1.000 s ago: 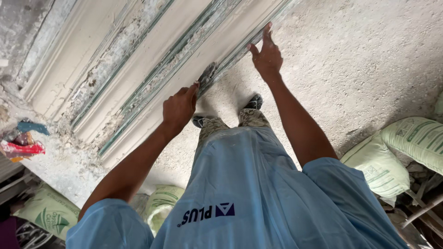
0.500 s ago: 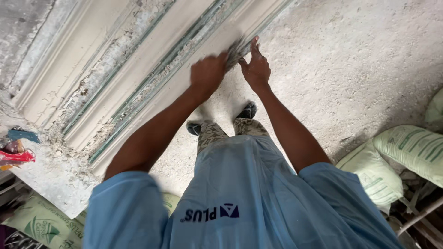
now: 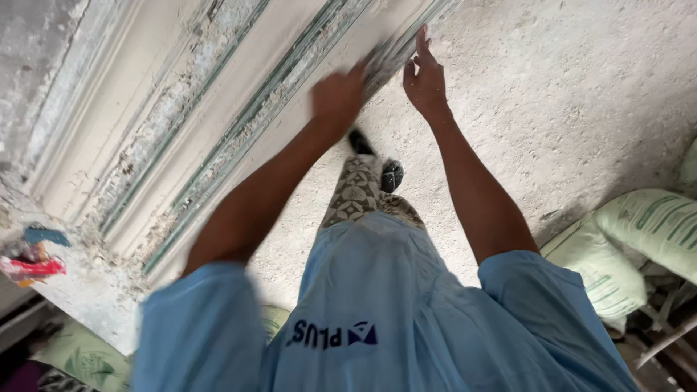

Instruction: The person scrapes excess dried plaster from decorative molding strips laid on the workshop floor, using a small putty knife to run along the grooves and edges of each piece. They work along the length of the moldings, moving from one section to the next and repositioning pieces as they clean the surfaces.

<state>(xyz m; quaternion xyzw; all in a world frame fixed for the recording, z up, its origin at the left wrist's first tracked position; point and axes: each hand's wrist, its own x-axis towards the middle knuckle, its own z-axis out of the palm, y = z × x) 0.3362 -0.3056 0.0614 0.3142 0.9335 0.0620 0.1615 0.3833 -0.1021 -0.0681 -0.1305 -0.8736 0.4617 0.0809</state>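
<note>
1. Our left hand (image 3: 337,94) is pressed against the long moulding (image 3: 239,131) that runs diagonally from the lower left up to the upper right; the hand is blurred, so we can't tell whether the fingers are curled round something or just flat on the surface.
2. Our right hand (image 3: 425,76) sits a bit further up the same strip, fingers spread and apart, tips touching the grey-green patch (image 3: 388,54) on the moulding's near edge; it isn't gripping anything.
3. The key relation: the moulding's long axis goes up and to the right, passing under both hands; the left hand is the one lower down its length, the right hand is nearer the top end, and the two are close beside each other but not touching.
4. The near edge of the moulding meets the rough pale floor (image 3: 566,109); there's plenty of open floor to the right of the hands, so room to slide along that way.
5. Our feet (image 3: 377,163) stand just below the hands, close to the moulding's edge.
6. Sacks (image 3: 639,232) are stacked at the right edge, well apart from the hands; some red and blue scraps (image 3: 33,261) lie at the far left.
</note>
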